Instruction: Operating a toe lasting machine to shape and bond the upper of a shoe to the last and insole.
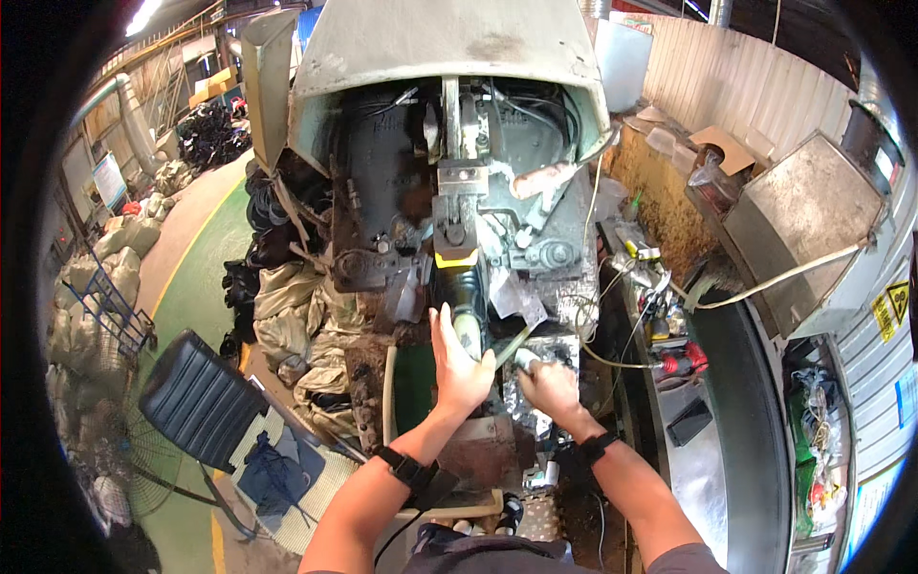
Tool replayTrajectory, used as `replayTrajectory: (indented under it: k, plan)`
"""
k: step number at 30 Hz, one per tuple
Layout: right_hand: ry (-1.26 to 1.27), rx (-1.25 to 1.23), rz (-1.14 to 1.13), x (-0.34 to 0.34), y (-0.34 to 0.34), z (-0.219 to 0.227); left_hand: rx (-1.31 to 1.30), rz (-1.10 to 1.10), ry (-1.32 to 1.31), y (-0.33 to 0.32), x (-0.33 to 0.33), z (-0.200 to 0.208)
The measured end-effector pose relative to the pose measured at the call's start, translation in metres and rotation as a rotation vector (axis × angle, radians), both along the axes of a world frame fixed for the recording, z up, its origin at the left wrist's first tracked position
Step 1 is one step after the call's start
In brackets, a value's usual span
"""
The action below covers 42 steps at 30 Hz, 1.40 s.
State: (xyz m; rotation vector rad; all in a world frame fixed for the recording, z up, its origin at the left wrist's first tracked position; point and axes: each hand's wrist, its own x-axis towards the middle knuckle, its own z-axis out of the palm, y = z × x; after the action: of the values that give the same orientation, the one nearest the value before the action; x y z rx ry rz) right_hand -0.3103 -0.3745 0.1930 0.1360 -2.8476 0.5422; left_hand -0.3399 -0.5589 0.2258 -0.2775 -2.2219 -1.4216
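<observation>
A black, boot-shaped piece (461,285) with a yellow band at its far end sits at the front of the machine's central arm (461,206). My left hand (461,373) grips its near end, fingers along the left side and thumb on the right, beside a pale green patch (468,331). Just to the right, my right hand (552,386) is closed around a whitish handle-like end (525,357). A thin pale strip (516,341), blade-like, slants between the two hands; whether it joins that handle I cannot tell. Both wrists wear black bands.
The machine's pale hood (445,43) arches over the far side. A tray of tools (669,335) with a red-handled tool (681,362) lies right, beside a dark belt (741,402). Left are a black chair (203,400) and beige sacks (301,320). Hoses hang near the right hand.
</observation>
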Motion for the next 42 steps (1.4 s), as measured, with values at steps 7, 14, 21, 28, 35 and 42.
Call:
replayTrajectory:
  k: [7, 14, 21, 28, 35, 42]
  plan:
    - [0.134, -0.073, -0.024, 0.009, 0.002, -0.012, -0.025, -0.013, -0.033, 0.000, 0.001, -0.019]
    - [0.151, -0.053, -0.010, 0.008, 0.006, -0.020, -0.023, -0.011, -0.061, 0.003, 0.004, -0.010]
    - [0.078, -0.051, -0.022, 0.009, 0.002, -0.018, -0.009, -0.014, -0.069, -0.003, 0.005, -0.014]
    - [0.118, -0.072, -0.012, 0.003, 0.008, -0.018, 0.012, -0.044, 0.003, -0.001, -0.002, -0.015]
    - [0.115, -0.104, -0.001, 0.006, 0.008, -0.019, -0.005, -0.028, -0.077, 0.000, 0.001, -0.014]
    - [0.146, -0.133, 0.010, 0.011, 0.008, -0.021, 0.006, -0.026, -0.086, -0.002, 0.005, -0.015]
